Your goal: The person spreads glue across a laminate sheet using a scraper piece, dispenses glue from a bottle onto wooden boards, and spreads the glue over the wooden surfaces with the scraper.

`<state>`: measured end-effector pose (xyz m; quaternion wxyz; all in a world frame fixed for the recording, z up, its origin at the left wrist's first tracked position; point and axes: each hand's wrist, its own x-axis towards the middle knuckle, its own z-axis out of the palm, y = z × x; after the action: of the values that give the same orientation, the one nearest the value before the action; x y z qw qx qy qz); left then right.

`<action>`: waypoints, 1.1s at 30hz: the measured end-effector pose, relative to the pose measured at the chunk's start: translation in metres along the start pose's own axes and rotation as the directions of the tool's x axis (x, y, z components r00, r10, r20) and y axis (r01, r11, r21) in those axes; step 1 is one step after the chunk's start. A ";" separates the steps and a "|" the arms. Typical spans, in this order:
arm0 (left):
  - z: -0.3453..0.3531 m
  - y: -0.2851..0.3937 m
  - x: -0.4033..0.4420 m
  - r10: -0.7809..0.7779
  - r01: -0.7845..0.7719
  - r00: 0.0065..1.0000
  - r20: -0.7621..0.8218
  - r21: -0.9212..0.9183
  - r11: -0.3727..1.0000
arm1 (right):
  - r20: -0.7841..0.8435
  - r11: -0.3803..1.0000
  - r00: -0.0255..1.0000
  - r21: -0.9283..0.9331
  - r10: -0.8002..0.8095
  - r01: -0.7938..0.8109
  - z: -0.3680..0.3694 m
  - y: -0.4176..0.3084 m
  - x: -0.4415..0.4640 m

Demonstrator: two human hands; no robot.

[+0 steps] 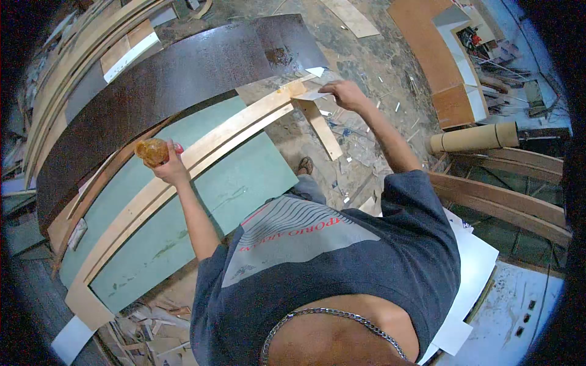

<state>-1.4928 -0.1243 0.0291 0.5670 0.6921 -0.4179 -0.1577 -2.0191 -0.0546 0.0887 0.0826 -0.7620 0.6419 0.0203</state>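
silver chain (329, 312); glossy amber bottle (151, 151)

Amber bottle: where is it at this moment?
In the head view, the amber bottle is left of centre, in the left hand, beside the curved wooden strip.

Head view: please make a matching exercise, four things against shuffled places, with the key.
1. rounded amber bottle
2. thin pale flat piece
3. glossy dark brown curved panel
4. tan cylindrical roll

A. beyond the flat pale-green board
B. in the left hand
C. at the picture's right side
D. in the right hand

Pairs: 1-B, 2-D, 3-A, 4-C
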 end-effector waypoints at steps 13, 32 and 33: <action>0.001 0.006 -0.002 -0.128 0.211 0.971 0.203 -0.469 0.858 | -0.069 0.988 0.993 0.128 0.093 -0.084 -0.022 -0.005 -0.008; 0.001 -0.005 0.003 0.001 0.000 1.000 0.015 -0.080 0.997 | 0.031 0.998 0.998 0.020 0.057 -0.058 -0.037 -0.005 0.022; 0.000 -0.001 0.002 -0.033 0.039 0.998 0.048 -0.145 0.989 | 0.005 0.997 0.998 0.024 0.070 -0.070 -0.036 -0.008 0.024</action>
<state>-1.4906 -0.1259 0.0287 0.6036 0.6525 -0.4053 -0.2136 -2.0098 -0.0826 0.1220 0.0922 -0.7380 0.6683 0.0171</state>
